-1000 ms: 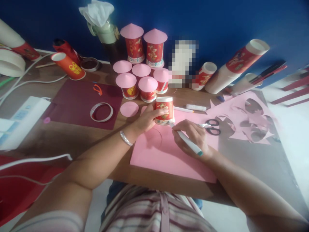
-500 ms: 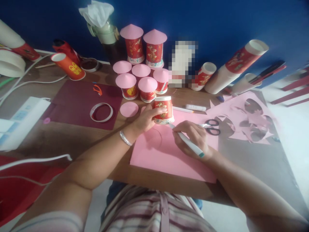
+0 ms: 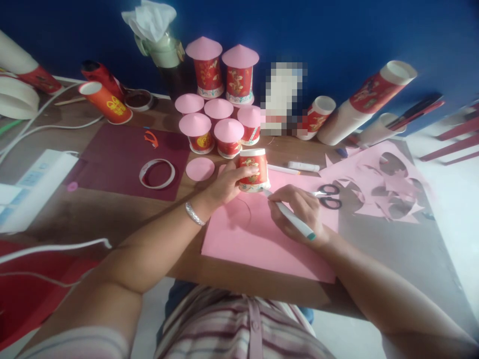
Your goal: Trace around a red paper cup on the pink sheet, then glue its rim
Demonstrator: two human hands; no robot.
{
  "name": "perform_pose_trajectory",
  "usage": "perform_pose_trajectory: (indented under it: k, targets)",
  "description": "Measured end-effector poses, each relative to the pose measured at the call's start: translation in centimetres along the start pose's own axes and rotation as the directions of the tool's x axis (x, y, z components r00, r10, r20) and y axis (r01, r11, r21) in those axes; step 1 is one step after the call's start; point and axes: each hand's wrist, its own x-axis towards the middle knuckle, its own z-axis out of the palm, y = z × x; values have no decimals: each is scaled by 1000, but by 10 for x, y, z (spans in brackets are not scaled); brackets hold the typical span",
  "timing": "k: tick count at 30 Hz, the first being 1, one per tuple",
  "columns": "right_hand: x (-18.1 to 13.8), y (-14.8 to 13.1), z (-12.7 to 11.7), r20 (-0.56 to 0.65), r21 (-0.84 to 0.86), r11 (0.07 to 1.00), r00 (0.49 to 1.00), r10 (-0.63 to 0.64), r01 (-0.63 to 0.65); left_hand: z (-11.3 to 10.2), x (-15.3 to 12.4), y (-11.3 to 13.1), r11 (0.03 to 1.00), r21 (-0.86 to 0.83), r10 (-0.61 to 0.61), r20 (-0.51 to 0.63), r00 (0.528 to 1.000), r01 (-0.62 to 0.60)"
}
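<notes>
A red paper cup (image 3: pixel 248 158) with a gold print stands upside down, its white rim band downward, with small marks on that band. My left hand (image 3: pixel 226 184) is wrapped round its left side. In my right hand (image 3: pixel 295 212) is a white marker pen (image 3: pixel 294 222) with a green end, its tip at the cup's lower right edge. Below both hands lies pink paper (image 3: pixel 258 249) with a faint curved line drawn on it. Close by on the left is a pink paper disc (image 3: pixel 200 169).
Several red cups with pink cone roofs (image 3: pixel 229 130) stand behind. Scissors (image 3: pixel 330 197) and cut pink scraps (image 3: pixel 392 189) lie to the right, a white pen (image 3: pixel 304 166) beyond the paper. Leftward are a tape roll (image 3: pixel 157 174), an orange cutter (image 3: pixel 151 139) and a power strip (image 3: pixel 37 189).
The pen in my right hand has shifted slightly at the cup's rim band. My left hand and the cup have hardly moved.
</notes>
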Motion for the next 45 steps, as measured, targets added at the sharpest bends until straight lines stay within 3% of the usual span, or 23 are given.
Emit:
perform_pose_trajectory:
  k: [14, 45]
  targets:
    - [0, 0, -1, -39, -8, 1000, 999, 5, -6, -4, 0, -3, 998, -37, 55, 26, 998, -54]
    - [3, 3, 1, -28, -23, 1000, 1000, 8, -9, -4, 0, -3, 1000, -11, 13, 32, 999, -13]
